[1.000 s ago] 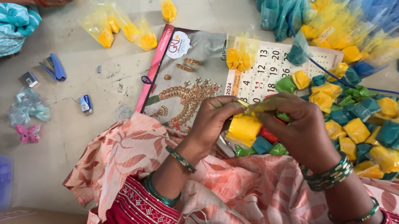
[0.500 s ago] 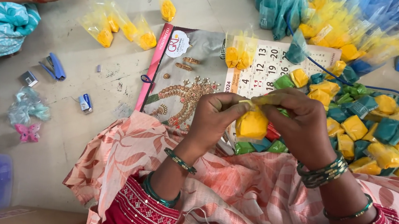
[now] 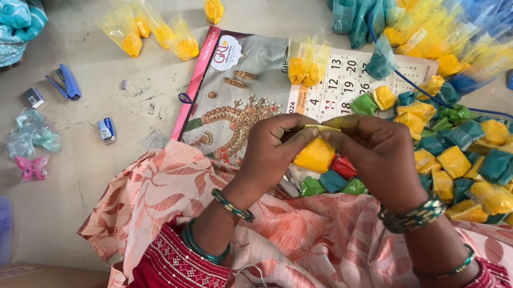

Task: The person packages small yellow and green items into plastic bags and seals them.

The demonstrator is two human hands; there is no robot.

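My left hand (image 3: 271,152) and right hand (image 3: 377,158) pinch a yellow packet (image 3: 315,155) tight. Wrapped sweets (image 3: 479,169) pile right; calendar (image 3: 243,91) lies on the grey floor (image 3: 146,93).

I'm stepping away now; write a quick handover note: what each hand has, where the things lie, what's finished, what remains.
Left hand and right hand: both pinch the top of one yellow pouch, held over the calendar on the floor.
Just below the hands lie red, blue and green wrapped sweets; a big pile of wrapped sweets lies to the right.
Done: filled yellow pouches lie on the floor ahead, one pair on the calendar.
Left: the pile is still loose. A blue stapler lies at left.
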